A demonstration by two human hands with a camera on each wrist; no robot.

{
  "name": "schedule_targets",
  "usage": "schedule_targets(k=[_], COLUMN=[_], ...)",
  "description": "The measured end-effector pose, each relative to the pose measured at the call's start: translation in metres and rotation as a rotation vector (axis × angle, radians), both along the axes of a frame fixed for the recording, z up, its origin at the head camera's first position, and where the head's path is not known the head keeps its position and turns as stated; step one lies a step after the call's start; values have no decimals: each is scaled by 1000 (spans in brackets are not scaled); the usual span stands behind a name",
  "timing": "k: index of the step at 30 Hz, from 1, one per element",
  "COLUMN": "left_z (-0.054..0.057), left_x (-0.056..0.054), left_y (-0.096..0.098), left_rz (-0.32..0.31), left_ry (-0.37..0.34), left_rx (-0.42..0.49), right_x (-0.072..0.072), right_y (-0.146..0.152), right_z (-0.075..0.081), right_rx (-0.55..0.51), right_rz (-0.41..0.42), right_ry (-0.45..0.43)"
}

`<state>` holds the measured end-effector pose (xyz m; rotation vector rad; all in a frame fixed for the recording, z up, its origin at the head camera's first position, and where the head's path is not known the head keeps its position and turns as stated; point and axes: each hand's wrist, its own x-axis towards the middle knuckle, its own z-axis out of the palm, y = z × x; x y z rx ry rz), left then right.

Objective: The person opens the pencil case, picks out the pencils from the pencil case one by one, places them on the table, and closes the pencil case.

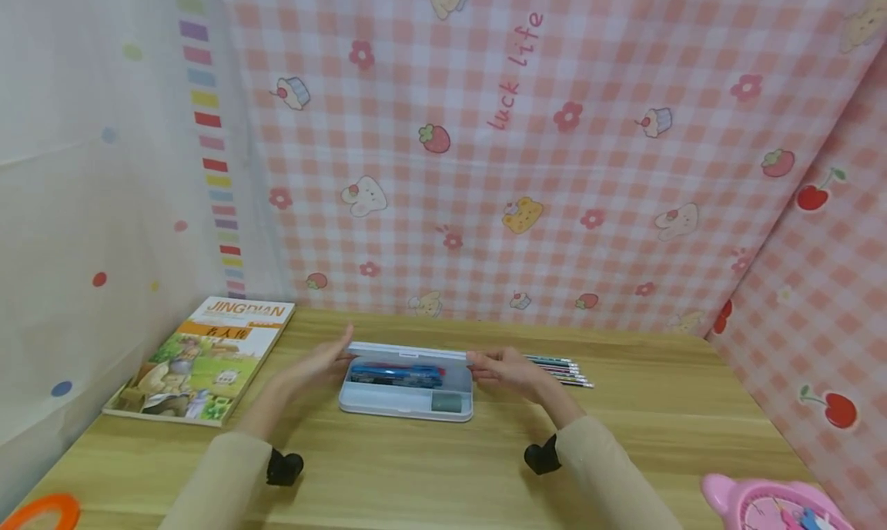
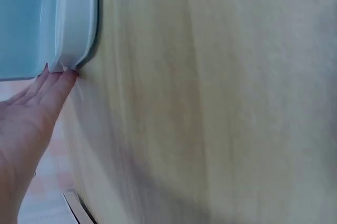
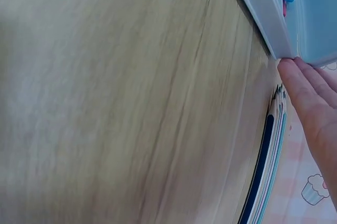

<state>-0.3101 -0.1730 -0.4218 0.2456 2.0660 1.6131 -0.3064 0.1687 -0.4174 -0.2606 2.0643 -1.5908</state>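
Note:
A pale blue-white pencil case (image 1: 405, 414) stands on the table with its lid (image 1: 409, 351) raised. Inside lie blue pens (image 1: 396, 375) and, in the front compartment, a grey-green eraser-like block (image 1: 446, 402). My left hand (image 1: 320, 364) is at the case's left end, thumb up; in the left wrist view its straight fingers (image 2: 55, 90) touch the rear corner. At the right end is my right hand (image 1: 509, 370), whose extended fingers (image 3: 303, 82) touch the corner by the hinge in the right wrist view. Both thumbs are out of sight in the wrist views.
Several pencils (image 1: 570, 372) lie just right of the right hand. A book (image 1: 201, 360) rests at the left. A pink clock (image 1: 776, 507) stands at the front right, and an orange ring-shaped thing (image 1: 51, 508) shows at the front left. Patterned cloth (image 1: 485, 168) hangs behind the table.

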Motion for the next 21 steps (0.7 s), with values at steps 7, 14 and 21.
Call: schedule_targets(k=[7,14,21], left_z=[-7,-7,-8], left_x=[8,13,16], left_y=[-8,-9,-6], left_rz=[-15,-77,-105], left_ry=[172,249,230], left_rx=[-168,-257,-217], right_x=[8,10,10], right_y=[6,2,-4], right_z=[-1,-3,-5], right_rx=[164,163,218], right_rz=[118,187,207], right_ry=[108,180,275])
